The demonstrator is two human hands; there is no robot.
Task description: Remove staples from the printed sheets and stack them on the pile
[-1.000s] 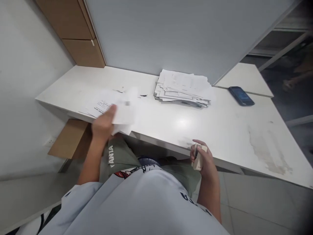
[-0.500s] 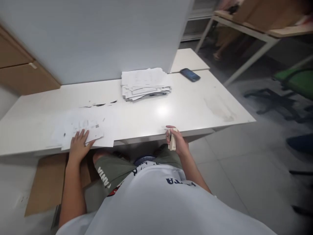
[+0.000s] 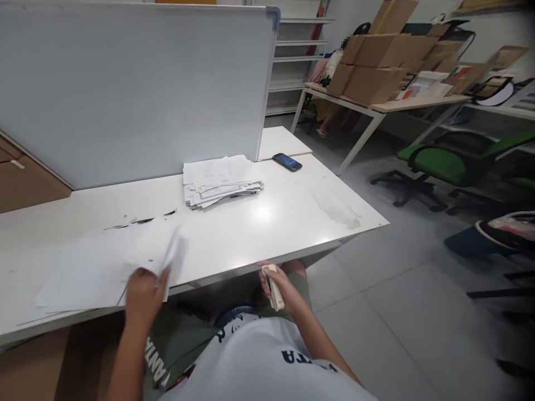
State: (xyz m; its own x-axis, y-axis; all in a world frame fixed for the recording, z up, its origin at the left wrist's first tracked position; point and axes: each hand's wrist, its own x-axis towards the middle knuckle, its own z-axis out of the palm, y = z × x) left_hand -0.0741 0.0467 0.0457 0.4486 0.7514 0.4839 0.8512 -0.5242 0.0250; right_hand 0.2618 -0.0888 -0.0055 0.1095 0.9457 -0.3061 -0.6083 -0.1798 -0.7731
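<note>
Nearest us, just off the front edge of the tabletop (image 3: 234,245), the right hand (image 3: 287,287) is closed around what we take for a cream stapler (image 3: 275,296), while the left hand (image 3: 144,294), well apart from it, seems to nip a raised sheet (image 3: 174,249) between thumb and fingers, though blur hides from us how firm that hold is. We judge that the sheet could crease or slip free, since only one end appears to be gripped, and that the loose papers (image 3: 79,273) could slide over the front edge if the left wrist dragged across them, because they reach right up to it. The stapler, with no support under it that we can see, would drop towards the floor (image 3: 368,306) if the right fingers slackened. As for where these things lie, the raised sheet stands just beyond the left thumb, the loose papers spread beneath and to the left of that hand, and the stapler sits inside the right palm. Farther back, a thick paper stack (image 3: 221,181) lies beyond both hands, touching neither, near the foot of the whiteboard (image 3: 146,94); past it to the right we see a phone (image 3: 287,162), then a green chair (image 3: 438,164) and cardboard boxes (image 3: 371,83)
</note>
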